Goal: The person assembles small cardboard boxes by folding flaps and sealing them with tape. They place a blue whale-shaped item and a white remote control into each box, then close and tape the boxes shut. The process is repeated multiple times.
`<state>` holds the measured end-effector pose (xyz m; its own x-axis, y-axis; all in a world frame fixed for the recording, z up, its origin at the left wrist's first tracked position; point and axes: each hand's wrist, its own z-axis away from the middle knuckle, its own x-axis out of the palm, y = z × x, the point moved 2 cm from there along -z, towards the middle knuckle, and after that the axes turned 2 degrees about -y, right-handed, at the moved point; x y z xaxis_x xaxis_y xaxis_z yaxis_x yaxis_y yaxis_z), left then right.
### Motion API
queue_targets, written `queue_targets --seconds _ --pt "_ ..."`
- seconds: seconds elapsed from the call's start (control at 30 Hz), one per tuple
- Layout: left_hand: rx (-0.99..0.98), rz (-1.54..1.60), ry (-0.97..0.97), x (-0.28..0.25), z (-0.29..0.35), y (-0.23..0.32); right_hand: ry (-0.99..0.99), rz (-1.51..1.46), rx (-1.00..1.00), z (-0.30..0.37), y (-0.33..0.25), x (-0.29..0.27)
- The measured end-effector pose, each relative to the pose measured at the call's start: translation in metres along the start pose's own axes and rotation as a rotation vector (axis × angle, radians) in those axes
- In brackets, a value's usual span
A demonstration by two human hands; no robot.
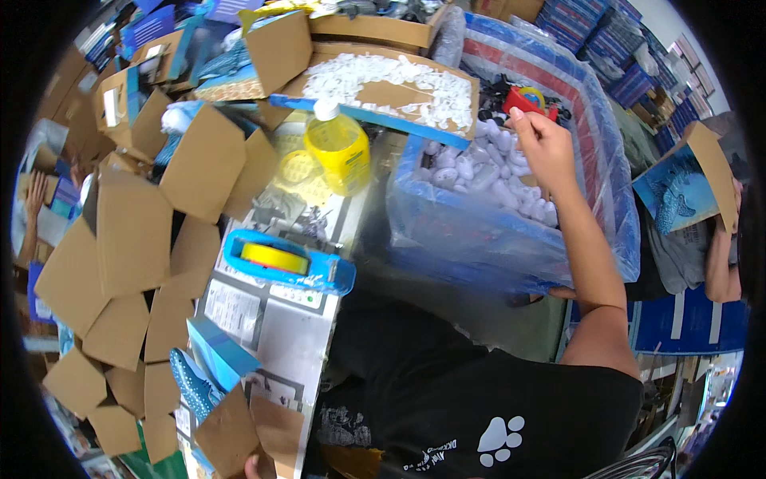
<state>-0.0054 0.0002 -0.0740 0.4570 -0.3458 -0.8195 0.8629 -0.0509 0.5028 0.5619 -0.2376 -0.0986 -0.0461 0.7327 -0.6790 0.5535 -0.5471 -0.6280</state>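
Observation:
My right hand [544, 148] is raised over the big blue bin [487, 247], its fingers curled together near the fingertips; anything pinched there is too small to make out. Below it lie many pale egg-shaped pieces [487, 168], and just past the fingers is a red thing with a yellow ring [525, 100]. At the bottom edge only a fingertip of my left hand [252, 466] shows, closed on the flap of an open carton [227, 431]. Beside that flap, a spotted blue shark toy [191, 385] sticks out next to a blue panel [222, 351].
A blue tape dispenser [287, 262] and a yellow bottle with a white cap [337, 152] stand on the table. Beyond is a cardboard tray [391, 88] of small white pieces. Open cartons [132, 231] crowd the left. At right, another person holds a boxed shark toy [677, 195].

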Motion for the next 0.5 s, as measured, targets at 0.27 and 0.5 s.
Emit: queue_targets --seconds 0.27,0.5 --pt "0.133 -0.545 0.301 0.067 -0.050 0.004 -0.669 0.720 0.450 -0.057 0.321 0.018" --pt "0.174 -0.694 0.386 0.080 -0.039 0.013 -0.503 0.653 0.594 -0.063 0.336 0.092"
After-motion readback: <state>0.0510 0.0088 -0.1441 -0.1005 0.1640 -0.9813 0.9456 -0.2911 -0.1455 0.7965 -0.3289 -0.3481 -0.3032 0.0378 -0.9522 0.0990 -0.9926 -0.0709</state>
